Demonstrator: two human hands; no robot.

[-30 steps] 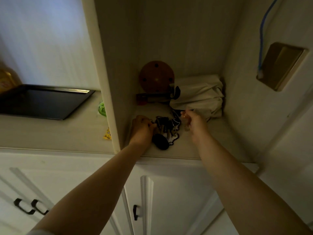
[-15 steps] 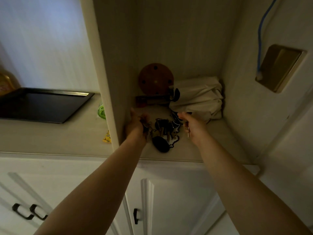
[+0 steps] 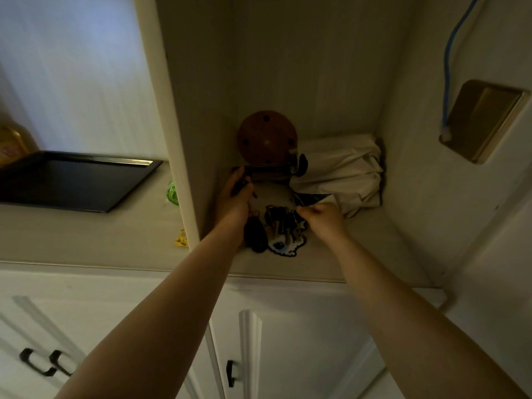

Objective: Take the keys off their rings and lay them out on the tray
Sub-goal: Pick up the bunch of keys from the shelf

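Note:
A dark bunch of keys [image 3: 280, 223] with a black fob and a black-and-white charm lies on the shelf inside a pale cabinet niche. My left hand [image 3: 234, 200] is at the bunch's left side, fingers curled around something small and dark, apparently keys. My right hand [image 3: 324, 218] pinches the bunch's upper right edge with closed fingers. The black tray [image 3: 74, 182] sits on the counter to the left, beyond the niche's side wall, and looks bare.
A brown round disc [image 3: 266, 139] and a folded white cloth bag [image 3: 342, 174] stand at the niche's back. The niche's side panel [image 3: 178, 139] separates it from the tray. A green item [image 3: 172, 192] and a yellow scrap [image 3: 181, 239] lie beside it.
My left hand has moved from the bunch towards the back left of the niche, holding something dark. My right hand has shifted slightly and stays pinched at the bunch's right edge.

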